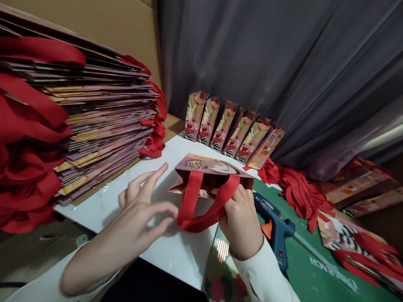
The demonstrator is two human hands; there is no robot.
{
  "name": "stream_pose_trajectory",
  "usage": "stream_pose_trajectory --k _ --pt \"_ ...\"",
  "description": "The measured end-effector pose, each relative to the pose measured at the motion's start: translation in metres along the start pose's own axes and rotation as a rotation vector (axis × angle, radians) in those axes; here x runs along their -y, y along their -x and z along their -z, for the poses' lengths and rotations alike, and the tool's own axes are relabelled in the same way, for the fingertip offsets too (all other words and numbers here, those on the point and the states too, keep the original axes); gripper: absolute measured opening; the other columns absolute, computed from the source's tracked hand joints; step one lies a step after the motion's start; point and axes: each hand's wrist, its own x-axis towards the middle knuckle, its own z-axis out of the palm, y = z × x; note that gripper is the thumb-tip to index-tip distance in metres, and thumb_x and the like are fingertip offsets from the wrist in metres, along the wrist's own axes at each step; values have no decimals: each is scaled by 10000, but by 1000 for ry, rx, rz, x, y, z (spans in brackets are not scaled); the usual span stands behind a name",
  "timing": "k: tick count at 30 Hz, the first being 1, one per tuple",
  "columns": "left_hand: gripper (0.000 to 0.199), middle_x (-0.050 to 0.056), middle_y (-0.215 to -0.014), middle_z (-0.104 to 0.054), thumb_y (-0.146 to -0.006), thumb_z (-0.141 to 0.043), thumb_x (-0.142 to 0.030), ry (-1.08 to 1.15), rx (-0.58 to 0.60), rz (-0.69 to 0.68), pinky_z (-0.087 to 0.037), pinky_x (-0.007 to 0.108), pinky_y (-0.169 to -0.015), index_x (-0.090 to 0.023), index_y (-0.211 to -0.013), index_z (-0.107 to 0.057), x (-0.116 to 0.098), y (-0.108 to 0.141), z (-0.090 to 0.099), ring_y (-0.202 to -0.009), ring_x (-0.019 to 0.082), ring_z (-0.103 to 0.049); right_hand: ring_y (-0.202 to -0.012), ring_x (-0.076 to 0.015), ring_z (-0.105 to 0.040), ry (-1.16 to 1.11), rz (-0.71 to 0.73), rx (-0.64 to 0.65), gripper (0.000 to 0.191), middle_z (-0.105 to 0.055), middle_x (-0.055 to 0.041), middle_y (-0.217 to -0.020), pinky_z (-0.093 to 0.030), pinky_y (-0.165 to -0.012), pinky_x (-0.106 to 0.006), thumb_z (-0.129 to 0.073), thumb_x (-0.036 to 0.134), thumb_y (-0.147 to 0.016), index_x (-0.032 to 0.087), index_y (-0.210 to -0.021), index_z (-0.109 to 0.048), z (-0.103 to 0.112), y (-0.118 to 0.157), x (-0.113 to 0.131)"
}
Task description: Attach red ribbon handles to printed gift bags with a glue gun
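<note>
A small printed paper gift bag (pixel 210 166) with a red ribbon handle (pixel 196 211) lies on the white board (pixel 176 249) in front of me. My right hand (pixel 242 221) grips the bag's right side and the ribbon by its opening. My left hand (pixel 145 207) hovers just left of the bag with fingers spread, its thumb and forefinger close to the ribbon loop, holding nothing.
A tall stack of flat bags with red handles (pixel 96 115) fills the left. Several finished small bags (pixel 233 130) stand in a row at the back. A blue glue gun (pixel 275 229) lies on the green mat (pixel 330 291), with loose red ribbons (pixel 299 189) and flat bags (pixel 357 247) to the right.
</note>
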Motion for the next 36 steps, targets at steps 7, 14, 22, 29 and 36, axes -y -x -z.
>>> stream_pose_trajectory --k 7,14,22,29,36 --pt "306 74 -1352 -553 -920 -495 -346 -85 -122 -53 -390 540 -1014 -319 -1205 -604 37 5 15 -1223 304 -519 -877 -247 -550 44 50 -71 316 -676 -93 -880 -411 -767 -369 -519 -1 -768 170 -953 -710 0 -7 -2" --pt "281 62 -1600 -162 -796 -649 -135 -204 -187 -282 -266 582 -1135 -257 -1043 -701 7 -47 10 -1420 398 -221 -803 -189 -652 24 240 -76 301 -729 -56 -805 -481 -900 -322 -493 2 -830 136 -1017 -687 -5 -11 -1" --pt "178 39 -1550 -349 -791 -704 -252 -181 -170 -434 -261 513 -1139 -280 -961 -750 0 -62 -7 -1372 329 -340 -676 -164 -644 23 344 -93 281 -690 -52 -695 -512 -865 -314 -434 35 -928 137 -814 -669 -4 7 -11" --pt "178 33 -1484 -460 -797 -643 -174 -292 -209 -456 -332 464 -1113 -210 -624 -664 -2 -50 -1 -1336 288 -417 -768 -157 -667 -86 322 -67 251 -724 -61 -849 -510 -905 -350 -431 40 -935 165 -945 -648 7 27 -30" --pt "214 50 -1471 -478 -859 -558 -146 -315 -255 -430 -340 452 -1053 -199 -671 -648 -10 -46 -2 -1314 269 -451 -802 -161 -676 -212 302 -206 213 -730 -55 -852 -506 -953 -386 -508 39 -898 169 -993 -647 13 31 -30"
